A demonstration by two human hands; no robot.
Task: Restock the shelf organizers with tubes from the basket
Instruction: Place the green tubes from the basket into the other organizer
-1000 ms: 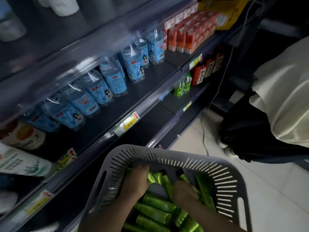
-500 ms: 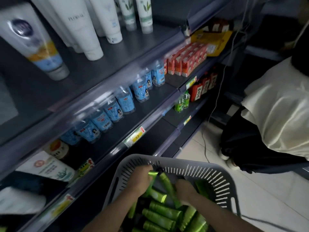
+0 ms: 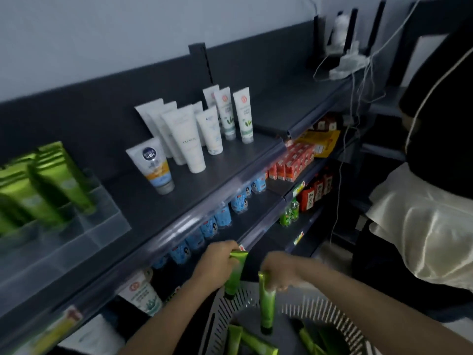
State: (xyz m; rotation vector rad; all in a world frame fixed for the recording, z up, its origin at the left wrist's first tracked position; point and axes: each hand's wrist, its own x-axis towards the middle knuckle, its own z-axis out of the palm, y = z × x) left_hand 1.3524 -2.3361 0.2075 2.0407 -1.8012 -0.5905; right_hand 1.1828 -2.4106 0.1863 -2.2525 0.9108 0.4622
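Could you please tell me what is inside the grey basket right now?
Several green tubes lie loose in the grey basket. The left hand and right hand each hold one more tube over it. Forearms and the picture's edge cover the rest.

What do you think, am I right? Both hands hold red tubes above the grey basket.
Not quite: the tubes are green, not red. The head view shows the left hand holding one green tube and the right hand a second green tube, both above the grey basket.
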